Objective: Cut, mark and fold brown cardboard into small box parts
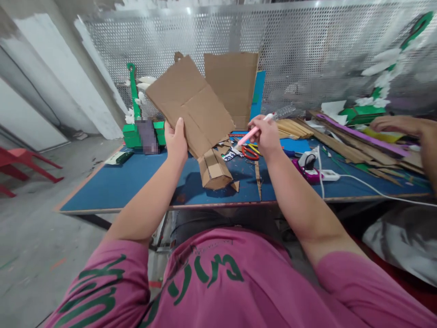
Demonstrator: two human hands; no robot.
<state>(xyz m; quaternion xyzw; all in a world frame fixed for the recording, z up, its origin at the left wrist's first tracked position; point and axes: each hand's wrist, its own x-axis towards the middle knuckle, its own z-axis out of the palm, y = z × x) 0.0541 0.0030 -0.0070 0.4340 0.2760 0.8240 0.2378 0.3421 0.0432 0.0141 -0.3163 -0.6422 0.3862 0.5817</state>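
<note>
My left hand (175,139) is closed on the edge of a flat brown cardboard sheet (191,102), which it holds tilted above the table. Between the fingers of my right hand (266,135) is a slim pink pen-shaped tool (251,135), its lower end pointing down and left; its exact kind is hard to make out. Below the sheet's lower corner stands a small folded cardboard form (215,172) with flat facets. Red-handled scissors (250,153) and cardboard scraps lie near my right hand.
The blue tabletop (143,182) ends at a front edge near my body. A large cardboard panel (234,86) leans on the perforated metal screen (290,50). Green decorated models (131,134) stand at left and right. A power strip (309,173) trails a white cable; another person's hand (392,125) is at right.
</note>
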